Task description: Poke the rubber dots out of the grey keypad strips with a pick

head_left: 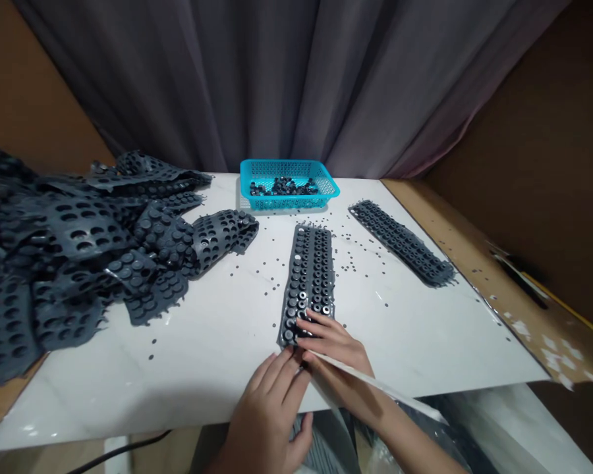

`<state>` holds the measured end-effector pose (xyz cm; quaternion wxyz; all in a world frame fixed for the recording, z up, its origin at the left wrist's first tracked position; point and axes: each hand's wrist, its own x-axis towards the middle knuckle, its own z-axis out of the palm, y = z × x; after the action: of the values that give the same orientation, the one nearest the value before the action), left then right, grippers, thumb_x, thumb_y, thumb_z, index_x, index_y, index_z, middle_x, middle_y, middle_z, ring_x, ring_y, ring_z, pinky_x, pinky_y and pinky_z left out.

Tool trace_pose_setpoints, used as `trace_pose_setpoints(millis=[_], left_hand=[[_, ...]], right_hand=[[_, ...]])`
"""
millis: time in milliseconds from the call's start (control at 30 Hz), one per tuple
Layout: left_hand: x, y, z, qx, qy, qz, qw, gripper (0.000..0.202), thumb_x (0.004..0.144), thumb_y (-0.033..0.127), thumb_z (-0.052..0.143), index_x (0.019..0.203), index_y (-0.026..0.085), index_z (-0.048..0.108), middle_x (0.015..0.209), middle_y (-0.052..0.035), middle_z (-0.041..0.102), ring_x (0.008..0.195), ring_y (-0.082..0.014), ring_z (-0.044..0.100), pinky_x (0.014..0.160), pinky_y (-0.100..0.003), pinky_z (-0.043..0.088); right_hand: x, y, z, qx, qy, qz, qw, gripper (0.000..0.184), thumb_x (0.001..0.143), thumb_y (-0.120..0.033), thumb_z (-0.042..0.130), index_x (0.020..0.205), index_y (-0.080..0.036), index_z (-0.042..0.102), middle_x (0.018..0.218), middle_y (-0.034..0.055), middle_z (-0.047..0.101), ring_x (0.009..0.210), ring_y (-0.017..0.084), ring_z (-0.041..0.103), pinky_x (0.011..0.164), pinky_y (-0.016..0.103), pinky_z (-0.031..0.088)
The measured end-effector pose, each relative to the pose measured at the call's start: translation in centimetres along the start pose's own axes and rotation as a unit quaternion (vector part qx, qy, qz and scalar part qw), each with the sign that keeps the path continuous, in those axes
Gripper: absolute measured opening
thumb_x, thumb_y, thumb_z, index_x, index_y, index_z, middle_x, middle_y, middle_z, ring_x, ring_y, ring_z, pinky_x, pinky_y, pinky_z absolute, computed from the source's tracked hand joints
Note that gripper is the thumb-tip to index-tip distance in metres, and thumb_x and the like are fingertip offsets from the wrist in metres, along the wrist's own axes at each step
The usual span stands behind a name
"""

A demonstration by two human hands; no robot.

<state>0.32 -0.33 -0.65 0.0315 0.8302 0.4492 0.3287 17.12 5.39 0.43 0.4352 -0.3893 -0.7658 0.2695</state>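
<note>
A dark grey rubber sheet with rows of small round ring-like pieces lies lengthwise in front of me on the table. My left hand rests its outstretched fingertips on the sheet's near end, the thumb held apart. Over the same end lies my right hand, its fingertips on the nearest pieces. A thin white stick is pinched between its thumb and fingers, slanting back along the forearm. The stick's tip and what lies under the fingertips are hidden. A few spots in the left row show white.
A turquoise basket at the back holds small black pieces. Another rubber sheet lies at right, and a heap of perforated rubber sheets fills the left. Small dark discs are scattered over the white table. A cable hangs below.
</note>
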Motion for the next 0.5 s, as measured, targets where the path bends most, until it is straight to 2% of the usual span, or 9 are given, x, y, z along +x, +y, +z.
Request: trace_pose_setpoints(millis=[300,500], left_hand=[[-0.8,0.4,0.2,-0.020,-0.015,-0.041,0.999,0.036,0.077,0.021,0.051,0.111,0.016,0.062,0.112,-0.0068,0.067,0.113,-0.0285,0.056,0.101,-0.045,0.041],[-1.0,0.2,0.4,-0.034,-0.013,-0.048,0.998,0.034,0.077,0.023,0.055,0.110,0.017,0.062,0.111,-0.0061,0.067,0.113,-0.0266,0.055,0.104,-0.043,0.036]], right_hand=[[-0.3,1.2,0.3,-0.063,-0.050,-0.042,0.996,0.037,0.086,-0.029,0.064,0.118,-0.046,0.062,0.115,-0.0005,0.069,0.118,0.030,0.059,0.089,0.057,0.050],[-0.8,1.5,0.1,-0.149,-0.101,-0.083,0.980,0.034,0.092,-0.031,0.055,0.125,-0.040,0.058,0.117,0.0017,0.069,0.120,0.026,0.058,0.096,0.051,0.047]])
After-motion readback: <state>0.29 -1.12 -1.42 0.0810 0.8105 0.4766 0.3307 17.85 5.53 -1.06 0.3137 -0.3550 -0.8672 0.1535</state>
